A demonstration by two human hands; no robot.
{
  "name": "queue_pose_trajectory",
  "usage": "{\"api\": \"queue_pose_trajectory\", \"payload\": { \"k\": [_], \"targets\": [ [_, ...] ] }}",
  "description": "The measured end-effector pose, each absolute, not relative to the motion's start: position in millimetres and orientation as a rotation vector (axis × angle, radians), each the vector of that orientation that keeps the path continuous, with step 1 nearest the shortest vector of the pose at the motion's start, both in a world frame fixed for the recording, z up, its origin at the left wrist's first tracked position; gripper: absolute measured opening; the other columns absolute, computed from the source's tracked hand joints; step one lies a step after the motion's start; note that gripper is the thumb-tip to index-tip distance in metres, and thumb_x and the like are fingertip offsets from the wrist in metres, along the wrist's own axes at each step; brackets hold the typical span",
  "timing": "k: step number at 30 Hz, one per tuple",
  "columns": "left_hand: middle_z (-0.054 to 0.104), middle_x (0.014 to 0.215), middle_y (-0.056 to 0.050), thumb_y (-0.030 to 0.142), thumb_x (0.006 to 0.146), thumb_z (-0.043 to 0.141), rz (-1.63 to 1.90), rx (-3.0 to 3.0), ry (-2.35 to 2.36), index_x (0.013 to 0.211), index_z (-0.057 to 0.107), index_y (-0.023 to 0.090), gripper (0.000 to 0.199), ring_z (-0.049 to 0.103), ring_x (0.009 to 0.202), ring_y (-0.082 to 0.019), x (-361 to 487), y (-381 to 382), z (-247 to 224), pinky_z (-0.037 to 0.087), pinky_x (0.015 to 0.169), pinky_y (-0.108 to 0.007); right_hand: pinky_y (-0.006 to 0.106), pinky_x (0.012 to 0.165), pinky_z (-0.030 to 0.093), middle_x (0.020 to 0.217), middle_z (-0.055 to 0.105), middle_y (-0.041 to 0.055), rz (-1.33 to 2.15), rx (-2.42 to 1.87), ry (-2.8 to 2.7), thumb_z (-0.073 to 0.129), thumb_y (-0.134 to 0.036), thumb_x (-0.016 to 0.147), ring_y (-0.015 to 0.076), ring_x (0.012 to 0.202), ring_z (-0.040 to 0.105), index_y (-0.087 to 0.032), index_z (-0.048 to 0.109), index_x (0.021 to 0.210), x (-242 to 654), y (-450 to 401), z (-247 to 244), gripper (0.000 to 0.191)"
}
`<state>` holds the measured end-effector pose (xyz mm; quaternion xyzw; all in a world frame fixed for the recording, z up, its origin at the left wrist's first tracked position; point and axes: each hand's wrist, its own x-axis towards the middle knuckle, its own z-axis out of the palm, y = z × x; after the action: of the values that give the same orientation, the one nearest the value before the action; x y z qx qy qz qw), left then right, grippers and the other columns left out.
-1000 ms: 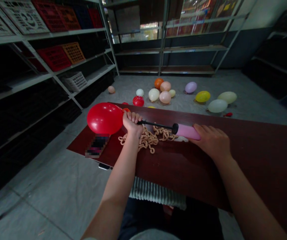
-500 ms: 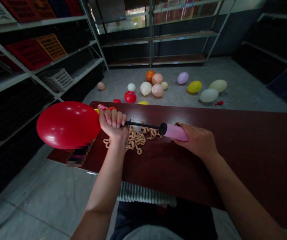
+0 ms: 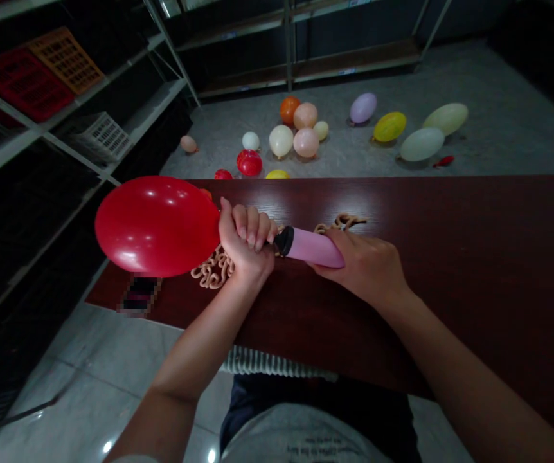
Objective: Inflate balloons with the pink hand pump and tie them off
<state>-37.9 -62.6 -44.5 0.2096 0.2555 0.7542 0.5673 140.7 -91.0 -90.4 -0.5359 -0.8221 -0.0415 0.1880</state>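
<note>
Both of my hands are on a pink and black balloon pump [image 3: 313, 247], held level over the dark red-brown table. My right hand [image 3: 366, 263] wraps round the pink barrel. My left hand [image 3: 248, 238] closes round the black handle end and the neck of a large inflated red balloon [image 3: 156, 225], which extends to the left; the mouth is hidden by the fingers. The pump's rod is almost fully inside the barrel. Tan uninflated balloons [image 3: 213, 267] lie heaped on the table under my hands, with more of them [image 3: 342, 223] behind the barrel.
The table [image 3: 474, 257] spans the front. A phone-like dark object [image 3: 141, 294], partly blurred, lies at its left edge. Beyond it, inflated balloons, among them a yellow balloon [image 3: 389, 127] and an orange balloon [image 3: 290, 110], rest on the floor. Shelves with crates [image 3: 65, 61] stand left.
My hands have come closer together and the pump's black rod has slid into the pink barrel. The red balloon has moved right with my left hand. The view has tilted down.
</note>
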Motion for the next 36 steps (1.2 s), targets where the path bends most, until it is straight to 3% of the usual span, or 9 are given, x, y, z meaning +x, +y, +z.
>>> {"api": "queue_pose_trajectory", "payload": {
  "k": [6,11,20,28,36],
  "targets": [
    [0.015,0.039,0.006,0.039,0.106,0.034,1.776,0.428,0.643,0.048,0.015,0.019,0.064,0.017,0.029,-0.007,-49,-57,-43,0.022,0.035,-0.024,0.032,0.069,0.040,0.098,0.074,0.0067,-0.119,-1.513,-2.335,0.048,-0.061,0.089,0.0229,0.083,0.068,-0.023,0.066,0.114,140,-86,-92,0.049],
    [0.014,0.040,0.006,0.031,0.106,0.031,1.796,0.382,0.561,0.051,0.015,0.020,0.059,0.017,0.030,-0.007,-63,-50,-47,0.021,0.035,-0.023,0.031,0.067,0.034,0.090,0.073,0.0078,-0.240,-1.509,-2.321,0.046,-0.064,0.090,0.0224,0.080,0.065,-0.021,0.066,0.110,133,-81,-93,0.051],
    [0.015,0.042,0.007,0.027,0.105,0.031,1.877,0.219,0.518,0.054,0.016,0.019,0.053,0.017,0.032,-0.006,-88,-38,-47,0.019,0.037,-0.022,0.031,0.069,0.030,0.094,0.072,0.0089,-0.459,-1.479,-2.323,0.053,-0.058,0.090,0.0199,0.080,0.061,-0.018,0.065,0.113,142,-73,-94,0.048],
    [0.018,0.041,0.007,0.023,0.103,0.029,1.956,0.114,0.450,0.056,0.018,0.019,0.049,0.019,0.031,-0.006,-116,-35,-49,0.019,0.039,-0.022,0.033,0.072,0.029,0.094,0.072,0.0100,-0.699,-1.513,-2.328,0.053,-0.049,0.093,0.0214,0.082,0.058,-0.016,0.067,0.116,170,-72,-89,0.042],
    [0.016,0.042,0.007,0.028,0.105,0.031,1.976,0.212,0.367,0.055,0.016,0.019,0.052,0.017,0.032,-0.006,-106,-40,-47,0.017,0.038,-0.023,0.033,0.069,0.036,0.098,0.073,0.0134,-0.600,-1.599,-2.282,0.057,-0.053,0.088,0.0232,0.083,0.064,-0.019,0.070,0.111,189,-71,-97,0.043]
  ]
}}
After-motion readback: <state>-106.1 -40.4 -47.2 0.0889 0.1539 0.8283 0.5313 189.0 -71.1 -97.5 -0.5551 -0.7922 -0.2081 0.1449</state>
